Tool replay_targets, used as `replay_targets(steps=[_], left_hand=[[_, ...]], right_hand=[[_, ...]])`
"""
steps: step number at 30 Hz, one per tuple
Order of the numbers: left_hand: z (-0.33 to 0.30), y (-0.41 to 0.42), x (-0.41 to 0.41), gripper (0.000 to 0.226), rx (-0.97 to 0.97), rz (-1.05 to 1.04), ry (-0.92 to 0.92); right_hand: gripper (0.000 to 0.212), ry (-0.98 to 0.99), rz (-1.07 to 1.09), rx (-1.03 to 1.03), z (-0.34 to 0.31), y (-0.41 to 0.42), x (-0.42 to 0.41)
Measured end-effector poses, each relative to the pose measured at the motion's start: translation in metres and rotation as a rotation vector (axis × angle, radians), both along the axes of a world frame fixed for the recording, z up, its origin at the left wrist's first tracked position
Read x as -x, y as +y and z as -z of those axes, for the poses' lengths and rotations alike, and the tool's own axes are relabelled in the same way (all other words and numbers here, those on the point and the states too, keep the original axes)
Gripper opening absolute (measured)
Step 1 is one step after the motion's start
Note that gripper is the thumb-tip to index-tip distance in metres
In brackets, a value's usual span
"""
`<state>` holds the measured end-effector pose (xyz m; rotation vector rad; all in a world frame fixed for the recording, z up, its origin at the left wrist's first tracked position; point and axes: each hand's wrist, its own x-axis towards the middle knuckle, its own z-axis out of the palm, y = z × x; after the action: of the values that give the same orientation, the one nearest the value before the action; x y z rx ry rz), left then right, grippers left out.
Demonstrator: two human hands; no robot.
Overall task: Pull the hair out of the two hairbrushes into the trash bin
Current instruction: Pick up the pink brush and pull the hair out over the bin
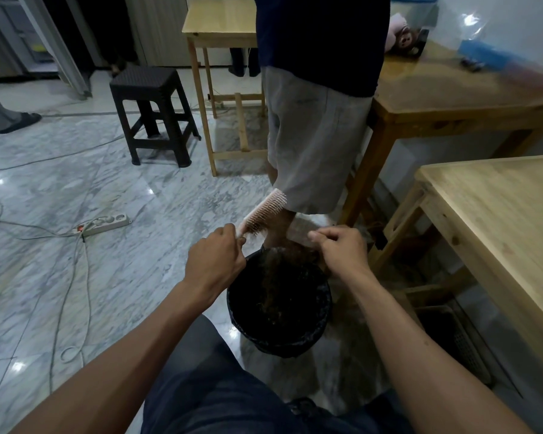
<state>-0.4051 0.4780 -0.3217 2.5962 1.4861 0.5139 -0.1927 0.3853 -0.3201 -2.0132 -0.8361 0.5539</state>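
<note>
Left hand (215, 260) in closed grip on handle of pink hairbrush (265, 211), held over far rim of trash bin (322, 308); right hand (342, 249) pinched hair clump (282, 255) above bin; risk: loose strands drifting onto floor (107, 183) beyond rim; second brush unseen.

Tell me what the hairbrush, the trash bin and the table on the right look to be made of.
Hairbrush: pale pink, smooth body, probably plastic, with thin stiff pins. Trash bin: round, black, crinkled and glossy at the rim, so likely lined with a plastic bag. Table: light wood, with visible grain and knots, matte finish.
</note>
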Motion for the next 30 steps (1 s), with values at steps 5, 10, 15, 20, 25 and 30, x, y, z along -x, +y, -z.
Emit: replay_targets(steps=[5, 10, 15, 20, 25, 30], left_hand=[[0.001, 0.000, 0.001, 0.027, -0.007, -0.008, -0.001], [0.004, -0.010, -0.005, 0.027, -0.037, 0.074, 0.033], [0.003, -0.015, -0.008, 0.027, -0.048, 0.102, 0.058], [0.006, -0.002, 0.003, 0.027, 0.005, 0.009, 0.107], [0.011, 0.008, 0.014, 0.027, 0.073, -0.089, 0.059], [0.011, 0.003, 0.011, 0.027, 0.041, -0.005, 0.063]], right_hand=[[0.016, 0.116, 0.028, 0.099, 0.003, -0.010, -0.009], [0.052, 0.199, -0.149, 0.094, -0.005, -0.003, -0.002], [0.029, 0.107, -0.262, -0.026, -0.005, 0.008, 0.011], [0.012, 0.043, -0.161, -0.005, -0.002, 0.007, 0.006], [0.011, 0.086, 0.001, -0.040, -0.012, -0.007, -0.007], [0.024, 0.085, -0.037, 0.172, -0.006, -0.008, -0.011]])
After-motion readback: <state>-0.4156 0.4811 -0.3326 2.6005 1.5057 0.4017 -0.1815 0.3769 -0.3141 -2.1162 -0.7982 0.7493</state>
